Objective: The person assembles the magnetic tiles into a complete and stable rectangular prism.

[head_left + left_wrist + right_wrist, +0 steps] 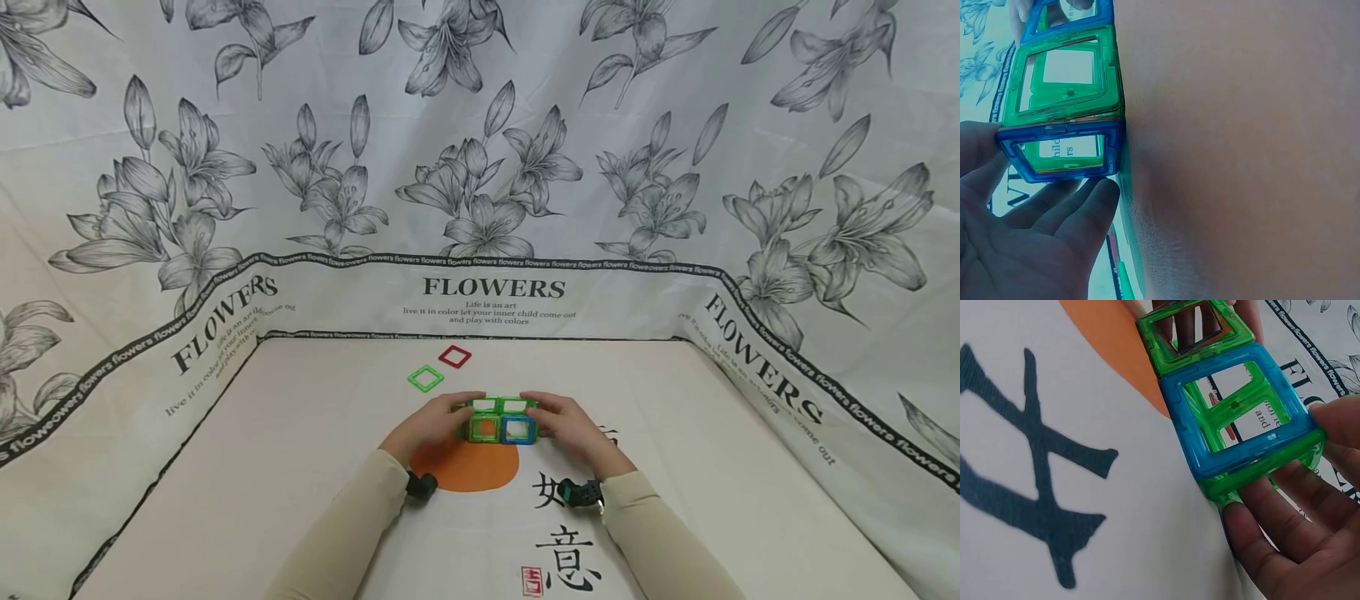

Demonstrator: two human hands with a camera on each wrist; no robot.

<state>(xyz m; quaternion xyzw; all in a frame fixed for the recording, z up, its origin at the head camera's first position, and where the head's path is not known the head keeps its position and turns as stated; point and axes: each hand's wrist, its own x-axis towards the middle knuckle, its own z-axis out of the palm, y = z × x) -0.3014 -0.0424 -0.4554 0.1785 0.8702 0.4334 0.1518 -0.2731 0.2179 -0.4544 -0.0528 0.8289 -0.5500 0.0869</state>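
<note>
Two see-through cubes of magnetic tiles, joined side by side into a box (501, 417), stand over the upper edge of the orange circle. Green frames cover the top; of the two front tiles, the left is green and the right is a blue tile (1180, 419). My left hand (433, 423) grips the left end, where a blue end tile (1113, 150) shows in the left wrist view. At the other end, my right hand (566, 423) holds the box by a green end tile (1260, 465), fingers and thumb spread around it.
Beyond the box, a loose green square tile (426, 378) and a red square tile (454, 357) lie flat on the cloth. An orange circle (480, 475) and black characters (570, 562) are printed on it. Flower-patterned cloth walls (487, 287) stand behind and at both sides.
</note>
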